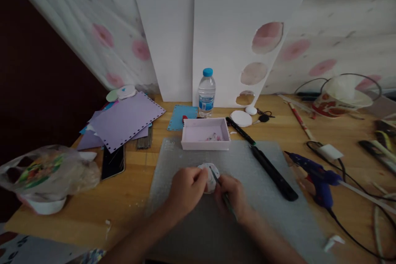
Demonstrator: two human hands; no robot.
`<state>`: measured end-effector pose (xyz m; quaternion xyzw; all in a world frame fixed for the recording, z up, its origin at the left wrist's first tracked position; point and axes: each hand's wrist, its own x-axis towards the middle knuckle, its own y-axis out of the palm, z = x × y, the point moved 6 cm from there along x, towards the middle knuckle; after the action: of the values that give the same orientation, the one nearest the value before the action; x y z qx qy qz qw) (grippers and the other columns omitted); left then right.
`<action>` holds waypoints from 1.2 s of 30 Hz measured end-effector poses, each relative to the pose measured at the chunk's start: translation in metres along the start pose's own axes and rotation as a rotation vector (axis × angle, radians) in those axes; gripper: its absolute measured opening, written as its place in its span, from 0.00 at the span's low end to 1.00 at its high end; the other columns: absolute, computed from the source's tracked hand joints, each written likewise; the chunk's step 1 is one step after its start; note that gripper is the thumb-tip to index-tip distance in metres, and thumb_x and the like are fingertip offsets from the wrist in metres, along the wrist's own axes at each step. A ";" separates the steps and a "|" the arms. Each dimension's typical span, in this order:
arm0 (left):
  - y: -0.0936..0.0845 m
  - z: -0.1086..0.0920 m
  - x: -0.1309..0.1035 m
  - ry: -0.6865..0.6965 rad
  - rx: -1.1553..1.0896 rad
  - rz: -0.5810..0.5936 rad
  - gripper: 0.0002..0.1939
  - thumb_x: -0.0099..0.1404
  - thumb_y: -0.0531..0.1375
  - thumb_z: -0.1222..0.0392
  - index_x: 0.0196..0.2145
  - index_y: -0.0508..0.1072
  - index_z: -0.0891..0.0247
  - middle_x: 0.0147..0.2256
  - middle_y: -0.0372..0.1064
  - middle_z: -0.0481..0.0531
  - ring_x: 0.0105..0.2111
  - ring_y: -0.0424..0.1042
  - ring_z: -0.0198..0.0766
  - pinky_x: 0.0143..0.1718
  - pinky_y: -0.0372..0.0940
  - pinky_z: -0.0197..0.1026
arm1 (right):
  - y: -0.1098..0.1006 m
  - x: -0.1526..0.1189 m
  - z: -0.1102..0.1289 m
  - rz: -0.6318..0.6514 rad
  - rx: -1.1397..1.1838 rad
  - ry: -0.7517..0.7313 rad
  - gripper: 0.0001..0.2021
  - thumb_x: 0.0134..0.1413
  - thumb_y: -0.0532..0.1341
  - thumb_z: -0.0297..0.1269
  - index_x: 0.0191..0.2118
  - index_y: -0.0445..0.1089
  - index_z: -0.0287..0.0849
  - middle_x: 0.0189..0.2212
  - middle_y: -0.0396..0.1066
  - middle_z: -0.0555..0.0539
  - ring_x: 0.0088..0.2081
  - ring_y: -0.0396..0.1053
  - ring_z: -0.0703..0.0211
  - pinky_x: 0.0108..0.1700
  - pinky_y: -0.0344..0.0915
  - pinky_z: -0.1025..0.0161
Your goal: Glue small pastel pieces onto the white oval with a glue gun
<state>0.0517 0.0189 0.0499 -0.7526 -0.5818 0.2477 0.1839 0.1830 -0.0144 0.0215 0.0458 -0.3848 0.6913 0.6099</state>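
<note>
Near the middle of the grey cutting mat (182, 154), my left hand (187, 187) grips the left edge of a small round white disc (210, 185), thumb and fingers closed. The fingers of my right hand (233, 196) are wrapped round a thin, dark, pointed tool (214, 175), whose exact kind I cannot make out. Its tip lies over the face of the disc, and its rear end sticks out below my palm. Just beyond my hands stands a shallow pale pink box (204, 145) with small bits inside.
A black utility knife (274, 173) and a dark pen (240, 130) lie right of the box. Farther right is a blue glue gun (318, 175) with its cord. A water bottle (206, 95) stands behind. Purple cards (128, 119), a phone (113, 161) and a plastic bag (77, 173) are at left.
</note>
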 end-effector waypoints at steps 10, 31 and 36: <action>-0.003 0.022 0.046 0.529 -0.037 0.247 0.26 0.55 0.67 0.56 0.51 0.69 0.57 0.53 0.64 0.58 0.55 0.62 0.48 0.57 0.57 0.51 | -0.011 0.002 -0.027 -0.408 0.563 0.422 0.10 0.64 0.53 0.39 0.34 0.48 0.48 0.24 0.48 0.57 0.22 0.48 0.66 0.24 0.51 0.68; 0.009 0.036 0.046 0.527 -0.062 0.278 0.24 0.52 0.70 0.51 0.46 0.74 0.57 0.48 0.69 0.55 0.50 0.65 0.45 0.54 0.59 0.48 | 0.012 0.001 -0.030 -0.278 0.475 0.513 0.09 0.65 0.51 0.39 0.34 0.48 0.48 0.25 0.50 0.56 0.23 0.49 0.65 0.24 0.52 0.68; 0.009 0.036 0.047 0.527 -0.059 0.275 0.24 0.53 0.69 0.49 0.46 0.74 0.57 0.46 0.70 0.54 0.48 0.66 0.45 0.52 0.60 0.47 | 0.012 0.002 -0.031 -0.275 0.446 0.529 0.09 0.65 0.51 0.39 0.33 0.49 0.48 0.26 0.49 0.55 0.24 0.49 0.65 0.24 0.52 0.68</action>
<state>0.0471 0.0620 0.0076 -0.8676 -0.4137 0.0497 0.2714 0.1848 0.0058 -0.0054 0.0488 -0.0441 0.6577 0.7504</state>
